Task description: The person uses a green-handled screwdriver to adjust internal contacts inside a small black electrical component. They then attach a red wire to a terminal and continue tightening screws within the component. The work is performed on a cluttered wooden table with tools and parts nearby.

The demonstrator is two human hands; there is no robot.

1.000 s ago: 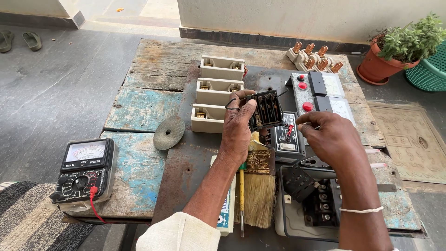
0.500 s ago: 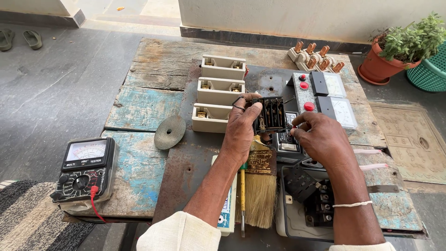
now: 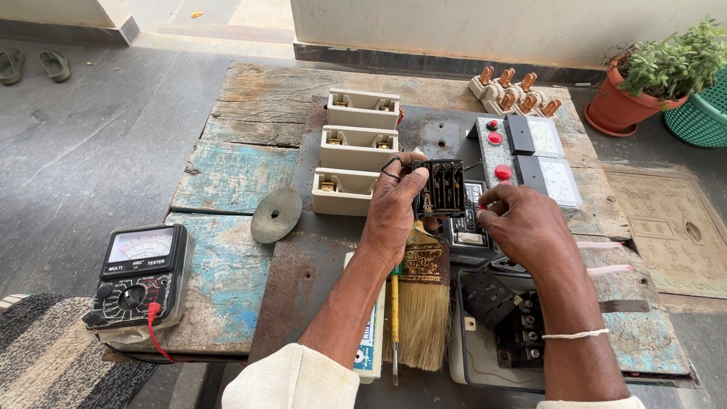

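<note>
Holding the black switch block (image 3: 441,187) up off the bench, my left hand (image 3: 394,208) is clamped on its left edge, thumb over the top, fingers wrapped behind. Compared with a second ago the block has dropped lower and tipped so its slotted face points at the camera; before it sat higher, near the far cream holders. My right hand (image 3: 522,227) has closed in from the right: it was apart from the block, now its fingertips are pinched together just beside the block's near-right corner, over the grey meter panel (image 3: 530,155). I cannot tell if they pinch a small part or only touch the casing. I read this as inspection giving way to fine work on the contacts.

Three cream fuse holders (image 3: 356,148) lie left of the block, untouched. The brush (image 3: 424,303) and a yellow-handled screwdriver (image 3: 394,318) lie near, under my left wrist. The analog multimeter (image 3: 140,276) sits at near left, well apart.
</note>
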